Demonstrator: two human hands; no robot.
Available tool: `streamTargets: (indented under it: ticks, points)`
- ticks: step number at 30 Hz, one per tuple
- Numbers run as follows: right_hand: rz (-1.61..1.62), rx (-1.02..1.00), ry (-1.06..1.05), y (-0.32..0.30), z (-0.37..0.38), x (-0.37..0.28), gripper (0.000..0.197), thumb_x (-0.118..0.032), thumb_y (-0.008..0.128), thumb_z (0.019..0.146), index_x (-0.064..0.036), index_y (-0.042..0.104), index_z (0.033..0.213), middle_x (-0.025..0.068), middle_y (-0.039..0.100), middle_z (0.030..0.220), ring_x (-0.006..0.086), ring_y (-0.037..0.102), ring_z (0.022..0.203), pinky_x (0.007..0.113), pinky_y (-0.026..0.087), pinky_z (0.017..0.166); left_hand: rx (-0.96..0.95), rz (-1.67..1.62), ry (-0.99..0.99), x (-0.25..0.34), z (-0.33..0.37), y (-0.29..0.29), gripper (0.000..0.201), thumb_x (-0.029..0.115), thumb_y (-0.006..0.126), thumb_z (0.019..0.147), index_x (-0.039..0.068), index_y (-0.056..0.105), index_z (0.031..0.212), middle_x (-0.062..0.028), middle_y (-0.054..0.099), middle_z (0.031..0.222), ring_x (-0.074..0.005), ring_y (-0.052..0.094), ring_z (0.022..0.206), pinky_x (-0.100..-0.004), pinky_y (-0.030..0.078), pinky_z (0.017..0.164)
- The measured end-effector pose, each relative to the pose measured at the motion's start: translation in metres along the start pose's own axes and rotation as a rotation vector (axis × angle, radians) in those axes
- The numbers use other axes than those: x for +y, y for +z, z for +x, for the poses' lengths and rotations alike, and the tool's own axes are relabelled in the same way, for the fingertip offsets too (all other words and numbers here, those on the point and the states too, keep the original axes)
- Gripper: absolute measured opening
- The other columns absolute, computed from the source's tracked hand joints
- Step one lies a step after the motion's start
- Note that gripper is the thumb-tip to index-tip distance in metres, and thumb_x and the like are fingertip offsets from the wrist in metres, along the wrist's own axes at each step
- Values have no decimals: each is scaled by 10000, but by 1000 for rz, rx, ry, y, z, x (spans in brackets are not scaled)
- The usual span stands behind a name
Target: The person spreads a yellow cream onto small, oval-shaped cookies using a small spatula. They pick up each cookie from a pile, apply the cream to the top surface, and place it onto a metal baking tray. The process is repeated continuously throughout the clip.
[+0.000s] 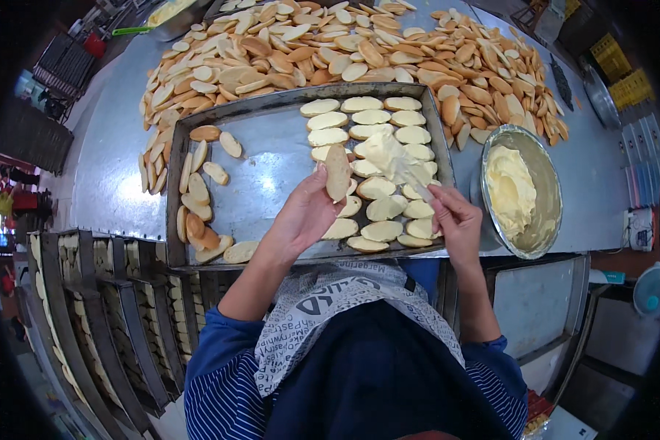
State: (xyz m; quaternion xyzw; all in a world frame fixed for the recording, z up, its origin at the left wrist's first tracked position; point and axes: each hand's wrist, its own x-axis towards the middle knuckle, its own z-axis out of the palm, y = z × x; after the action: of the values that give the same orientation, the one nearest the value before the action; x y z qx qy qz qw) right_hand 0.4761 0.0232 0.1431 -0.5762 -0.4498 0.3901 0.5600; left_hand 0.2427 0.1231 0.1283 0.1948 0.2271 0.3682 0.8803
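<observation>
My left hand (299, 211) is closed on an oval slice of bread (337, 173), holding it up over the baking tray (301, 94). In my right hand (457, 220) is a spreading spatula (422, 192), its blade loaded with a lump of pale yellow cream (386, 155). Beneath the blade, rows of cream-coated slices (380, 230) fill the tray's right half. Plain slices (198, 189) lie along its left side and lower left corner, some overlapping. A metal bowl (548, 176) of the same cream (510, 192) stands right of the tray, tilted toward me.
A big heap of bread slices (293, 57) covers the table (110, 139) behind the tray. Racked trays of slices (117, 323) stand below at the left. An empty-looking tray (539, 301) sits at the lower right. Another bowl (180, 23) with a green-handled tool (130, 31) is far left.
</observation>
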Motion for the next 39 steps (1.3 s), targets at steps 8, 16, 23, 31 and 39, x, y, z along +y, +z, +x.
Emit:
streamTargets:
  ticks: [8, 16, 23, 31, 39]
  points:
    - [-318, 60, -274, 37, -6, 0, 256, 83, 574, 818, -20, 682, 1025, 99, 650, 919, 136, 617, 785, 229, 469, 671, -93, -188, -55, -2, -2, 6, 371, 303, 459, 968, 73, 436, 1258, -85, 520, 1204, -202, 510, 1097, -340, 449, 895]
    - [-298, 63, -313, 39, -8, 9, 335, 119, 555, 786, -49, 687, 1044, 83, 631, 927, 115, 597, 745, 228, 451, 627, -81, -156, -21, -3, -3, -5, 368, 264, 501, 952, 78, 437, 1263, -92, 517, 1217, -196, 519, 1114, -327, 456, 942]
    - [-546, 46, -637, 46, -6, 23, 551, 143, 531, 600, -113, 701, 1057, 77, 616, 926, 191, 594, 693, 268, 464, 597, -54, -158, 40, -5, -2, -9, 380, 274, 526, 934, 62, 473, 1244, -86, 532, 1209, -191, 521, 1109, -320, 452, 948]
    - [-845, -43, -833, 16, -2, 0, 594, 67, 547, 555, -176, 698, 1076, 32, 643, 886, 187, 597, 664, 291, 452, 559, -79, -149, 166, 14, -5, -25, 421, 247, 540, 927, 37, 441, 1279, -85, 516, 1242, -181, 518, 1118, -325, 443, 961]
    - [-906, -22, -877, 26, 2, -21, 564, 53, 555, 575, -194, 705, 1059, 0, 640, 882, 152, 573, 620, 277, 406, 515, -33, 35, 217, 14, -1, -16, 461, 228, 556, 917, 42, 403, 1310, -71, 523, 1247, -178, 521, 1138, -311, 450, 960]
